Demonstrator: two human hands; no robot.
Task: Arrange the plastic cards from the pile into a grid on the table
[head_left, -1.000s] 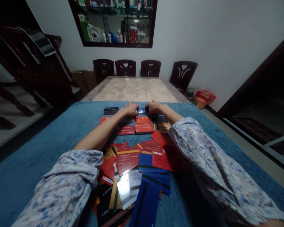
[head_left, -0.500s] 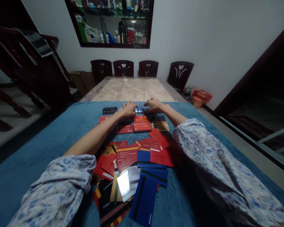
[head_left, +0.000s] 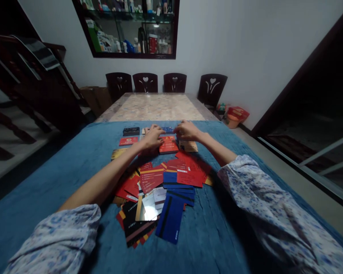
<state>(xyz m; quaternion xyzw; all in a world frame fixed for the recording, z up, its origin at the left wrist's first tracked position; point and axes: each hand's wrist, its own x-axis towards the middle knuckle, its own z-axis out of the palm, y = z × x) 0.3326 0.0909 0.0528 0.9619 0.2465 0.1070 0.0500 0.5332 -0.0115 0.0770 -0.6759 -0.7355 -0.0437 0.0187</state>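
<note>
A stack of blue cards (head_left: 168,130) lies at the far side of the blue cloth, between my two hands. My left hand (head_left: 152,137) is at its left end, fingers stretched forward and apart, with the thumb near a stack of orange-red cards (head_left: 168,145). At the blue stack's right end is my right hand (head_left: 186,130), its fingers bent but apart, above a stack of beige cards (head_left: 188,147). Whether the fingertips touch the blue cards I cannot make out. Closer to me spreads a loose pile of red cards (head_left: 153,179), blue cards (head_left: 170,219) and black cards (head_left: 134,224).
Left of my hands sit a black card stack (head_left: 131,131), red cards (head_left: 128,141) and gold cards (head_left: 119,153). Past the blue cloth (head_left: 74,171) shows the patterned tabletop (head_left: 160,106). Several dark chairs (head_left: 175,82) line the wall, with a cardboard box (head_left: 96,99) at left.
My left hand has drawn back slightly towards me from the blue stack. My right hand stays near its right end. The view has shifted a little, and more of the blue stack shows.
</note>
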